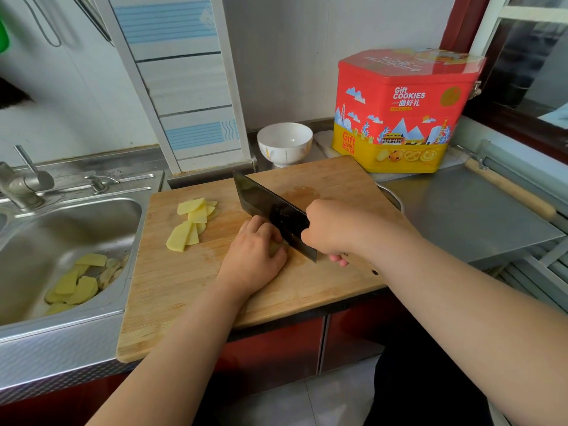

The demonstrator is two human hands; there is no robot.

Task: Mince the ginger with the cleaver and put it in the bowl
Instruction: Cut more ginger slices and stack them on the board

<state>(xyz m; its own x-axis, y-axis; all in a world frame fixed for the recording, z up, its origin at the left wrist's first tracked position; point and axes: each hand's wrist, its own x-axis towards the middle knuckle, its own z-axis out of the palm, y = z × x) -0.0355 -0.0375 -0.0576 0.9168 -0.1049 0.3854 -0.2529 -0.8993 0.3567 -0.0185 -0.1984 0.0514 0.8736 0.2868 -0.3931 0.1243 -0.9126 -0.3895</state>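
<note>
**Slicing before the mince**

The left hand point(256, 252) curls over the ginger point(275, 248), pinning it on the board point(184, 287). The right hand point(330, 230) grips the cleaver point(270, 212), blade beside the knuckles as a guide. Slices point(192, 221) lie aside; the bowl point(284, 143) waits behind.

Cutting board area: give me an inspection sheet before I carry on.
Surface: wooden cutting board on the counter, overhanging the sink edge.
Job's things: ginger piece under the left hand; ginger slices on the board's left; cleaver blade beside the piece; white bowl behind the board, nothing seen in it.
Clutter: ginger trimmings in the sink; cookie tin behind the board's right corner; rolling pin on the far right.
Grippers: left hand holds the ginger piece; right hand grips the cleaver handle.
Cables: nothing seen.
Surroundings: faucet, window at right.
</note>
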